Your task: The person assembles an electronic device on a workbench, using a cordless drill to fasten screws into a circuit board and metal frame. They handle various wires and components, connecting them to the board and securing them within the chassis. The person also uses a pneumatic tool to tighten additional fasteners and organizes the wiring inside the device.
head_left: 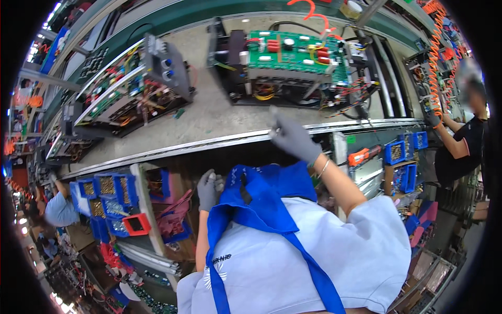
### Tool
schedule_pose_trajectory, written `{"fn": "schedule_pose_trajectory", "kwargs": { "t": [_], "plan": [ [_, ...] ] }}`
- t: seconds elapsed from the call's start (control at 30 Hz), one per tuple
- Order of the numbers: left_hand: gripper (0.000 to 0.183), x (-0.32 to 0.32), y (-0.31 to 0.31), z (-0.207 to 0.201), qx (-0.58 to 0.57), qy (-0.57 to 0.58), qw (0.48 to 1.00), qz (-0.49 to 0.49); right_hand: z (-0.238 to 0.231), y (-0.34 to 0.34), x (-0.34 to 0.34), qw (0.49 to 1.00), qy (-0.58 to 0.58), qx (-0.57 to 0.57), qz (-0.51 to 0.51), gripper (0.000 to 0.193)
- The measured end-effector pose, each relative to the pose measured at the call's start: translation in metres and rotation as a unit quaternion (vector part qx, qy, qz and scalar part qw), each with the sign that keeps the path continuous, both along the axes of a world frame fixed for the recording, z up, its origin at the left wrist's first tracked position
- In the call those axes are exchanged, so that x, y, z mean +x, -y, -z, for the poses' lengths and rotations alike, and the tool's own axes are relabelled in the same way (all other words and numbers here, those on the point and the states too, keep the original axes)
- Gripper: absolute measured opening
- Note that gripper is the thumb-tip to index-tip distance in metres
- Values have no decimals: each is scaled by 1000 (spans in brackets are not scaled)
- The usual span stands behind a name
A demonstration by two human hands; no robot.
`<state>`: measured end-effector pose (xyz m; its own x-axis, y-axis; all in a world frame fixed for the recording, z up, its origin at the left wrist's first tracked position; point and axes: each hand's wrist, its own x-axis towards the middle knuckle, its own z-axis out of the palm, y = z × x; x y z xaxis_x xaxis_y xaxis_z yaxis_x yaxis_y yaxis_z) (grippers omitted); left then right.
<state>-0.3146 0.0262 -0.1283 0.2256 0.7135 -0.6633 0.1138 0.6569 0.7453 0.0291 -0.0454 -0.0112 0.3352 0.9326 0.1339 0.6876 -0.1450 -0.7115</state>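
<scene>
Two gloved hands (207, 191) (297, 140) — any grip impossible to tell — dark lettering (218, 259) on pale-blue shirt (272, 267).

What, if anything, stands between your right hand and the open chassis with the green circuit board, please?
Nothing visible does: the gloved right hand is close to the near edge of the chassis, though whether they touch is unclear.

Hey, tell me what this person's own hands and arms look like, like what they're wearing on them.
The left hand and right hand each wear a plain grey glove. Just above the right one is a thin, shiny bracelet. The right shirt sleeve is short and light blue, leaving the forearm uncovered.
</scene>
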Motion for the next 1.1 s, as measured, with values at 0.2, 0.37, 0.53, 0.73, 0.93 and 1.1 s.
{"fn": "schedule_pose_trajectory", "kwargs": {
  "t": [0.2,0.37,0.53,0.73,0.93,1.1],
  "plan": [
    [44,-192,20,94,148,-252,950,110,-69,-134,-27,991,18,38,125,63],
    [41,-300,73,140,165,-316,925,130,-43,-175,-50,992,83,-26,87,37],
    [39,-362,154,124,50,-394,909,130,-89,-162,-45,993,25,-23,-114,27],
    [37,-383,233,75,-50,-451,888,77,-133,-242,67,972,208,110,-1,38],
    [35,-340,252,72,-78,-451,888,32,-103,-284,115,964,239,-38,-110,52],
    [33,-312,246,72,-70,-437,896,27,-90,-287,123,948,275,-11,-159,54]
  ]
}}
